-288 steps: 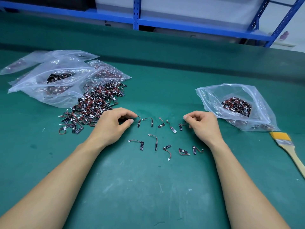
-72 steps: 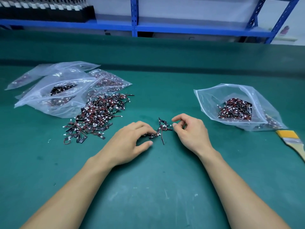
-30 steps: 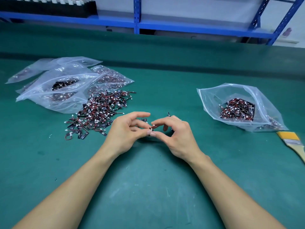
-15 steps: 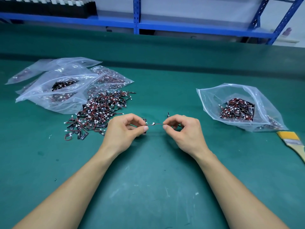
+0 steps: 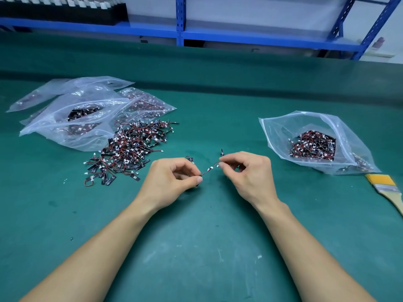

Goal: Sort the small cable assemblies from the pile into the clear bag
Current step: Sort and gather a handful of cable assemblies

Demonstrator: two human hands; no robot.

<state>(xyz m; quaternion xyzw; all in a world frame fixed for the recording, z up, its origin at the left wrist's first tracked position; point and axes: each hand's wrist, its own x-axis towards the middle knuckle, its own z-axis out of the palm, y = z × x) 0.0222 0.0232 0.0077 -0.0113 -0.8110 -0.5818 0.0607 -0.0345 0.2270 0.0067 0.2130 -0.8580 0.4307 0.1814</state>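
Note:
A pile of small red-and-black cable assemblies (image 5: 130, 149) lies on the green mat, left of centre. An open clear bag (image 5: 281, 129) at the right holds a heap of the same assemblies. My left hand (image 5: 168, 182) and my right hand (image 5: 246, 171) are close together at the centre. Each pinches cable assemblies, and a thin red wire with a white connector (image 5: 209, 170) stretches between their fingertips. Black ends of more assemblies stick out above each hand; the rest is hidden in the fingers.
Several clear bags (image 5: 72, 118) with assemblies lie stacked at the far left behind the pile. A yellow-bristled paintbrush (image 5: 386, 186) lies at the right edge near the open bag. Blue shelving (image 5: 181, 35) runs along the back.
The spread-out assemblies were gathered into a bunch between my hands. Over the last second my hands moved slightly apart, and a wire now spans the gap between them.

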